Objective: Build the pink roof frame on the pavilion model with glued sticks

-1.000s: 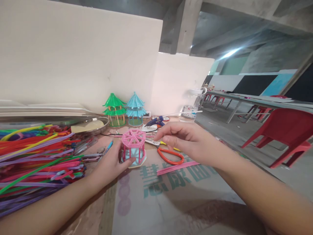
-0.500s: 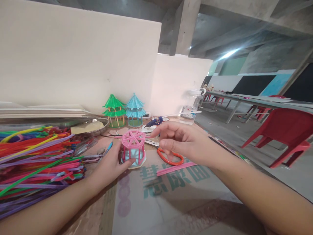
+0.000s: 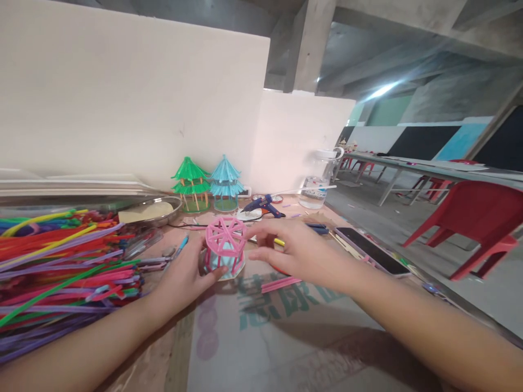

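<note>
A small pink straw pavilion frame [image 3: 224,245] on a pale blue base stands on the printed cardboard sheet [image 3: 286,326]. My left hand [image 3: 183,275] grips its near-left side, thumb at the base. My right hand [image 3: 288,251] is low over the cardboard just right of the frame, fingers spread, fingertips at its right edge and over the scissors, which are mostly hidden. Loose pink straws [image 3: 281,283] lie below my right hand.
A heap of coloured straws [image 3: 61,261] fills the left. Behind stand a green pavilion model [image 3: 191,183], a blue pavilion model [image 3: 225,182], a metal tray [image 3: 153,209], a glue gun [image 3: 263,204] and a plastic jar [image 3: 320,179]. A phone [image 3: 371,250] lies at right. Red chairs [image 3: 469,218] stand beyond.
My right hand has dropped from above the scissors down to the cardboard beside the pink frame, covering the scissors. The frame has tilted slightly in my left hand.
</note>
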The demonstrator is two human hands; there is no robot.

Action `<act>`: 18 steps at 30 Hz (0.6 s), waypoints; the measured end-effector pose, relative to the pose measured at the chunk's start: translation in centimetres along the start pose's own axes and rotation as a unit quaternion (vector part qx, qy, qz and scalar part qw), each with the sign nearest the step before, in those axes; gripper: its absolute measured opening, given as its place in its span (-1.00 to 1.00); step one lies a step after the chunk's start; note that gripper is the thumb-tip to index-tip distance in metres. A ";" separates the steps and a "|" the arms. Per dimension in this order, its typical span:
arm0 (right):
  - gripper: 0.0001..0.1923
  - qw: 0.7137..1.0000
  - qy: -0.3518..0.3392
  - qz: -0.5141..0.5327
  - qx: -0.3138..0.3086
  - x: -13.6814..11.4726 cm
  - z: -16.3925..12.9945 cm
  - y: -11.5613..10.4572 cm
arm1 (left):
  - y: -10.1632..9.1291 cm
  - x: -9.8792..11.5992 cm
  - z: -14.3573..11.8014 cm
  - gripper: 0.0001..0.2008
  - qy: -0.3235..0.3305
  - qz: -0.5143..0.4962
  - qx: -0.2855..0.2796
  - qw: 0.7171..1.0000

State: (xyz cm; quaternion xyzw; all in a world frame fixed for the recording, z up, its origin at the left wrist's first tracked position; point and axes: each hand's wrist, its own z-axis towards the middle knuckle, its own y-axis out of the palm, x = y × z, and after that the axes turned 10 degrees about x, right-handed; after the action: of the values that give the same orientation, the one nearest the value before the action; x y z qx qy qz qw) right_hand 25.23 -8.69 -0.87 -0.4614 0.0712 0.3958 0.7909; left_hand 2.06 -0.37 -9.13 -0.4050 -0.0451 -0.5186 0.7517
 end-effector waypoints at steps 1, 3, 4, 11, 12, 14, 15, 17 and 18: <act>-0.80 1.000 -0.003 -0.022 0.001 0.3 0.0 0.7 | 0.0 0.0 0.0 -0.49 0.007 0.004 -0.010 1.000; -0.75 0.998 -0.023 -0.060 0.007 0.9 -0.1 1.9 | -0.1 -0.1 0.0 -0.48 0.019 0.012 -0.026 0.999; -0.74 0.997 -0.038 -0.072 0.013 1.1 -0.2 2.4 | 0.0 -0.2 -0.1 -0.48 0.023 0.015 -0.028 0.999; -0.91 0.988 -0.121 -0.064 0.078 1.7 -0.9 4.0 | 0.1 -0.2 -0.3 -0.50 0.049 0.041 -0.022 0.998; -0.93 0.989 -0.114 -0.052 0.080 1.7 -0.9 4.1 | 0.0 -0.2 -0.3 -0.50 0.051 0.041 -0.021 0.998; -0.94 0.994 -0.082 -0.020 0.076 1.7 -0.8 4.3 | 0.0 0.0 -0.3 -0.51 0.055 0.040 -0.021 0.997; -0.94 0.995 -0.061 -0.002 0.073 1.7 -0.8 4.4 | 0.0 0.0 -0.3 -0.51 0.057 0.040 -0.022 0.997; -0.93 0.997 -0.024 0.027 0.071 1.7 -0.8 4.5 | 0.0 -0.1 -0.3 -0.51 0.058 0.043 -0.023 0.997; -0.93 0.997 -0.011 0.037 0.070 1.7 -0.8 4.6 | 0.0 -0.1 -0.3 -0.51 0.059 0.045 -0.022 0.997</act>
State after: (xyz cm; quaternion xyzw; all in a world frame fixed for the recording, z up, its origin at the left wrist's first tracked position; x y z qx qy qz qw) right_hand 23.36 -7.14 -5.23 -0.3970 0.1067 0.4238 0.8071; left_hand 1.88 -0.50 -9.35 -0.3920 0.0291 -0.5081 0.7664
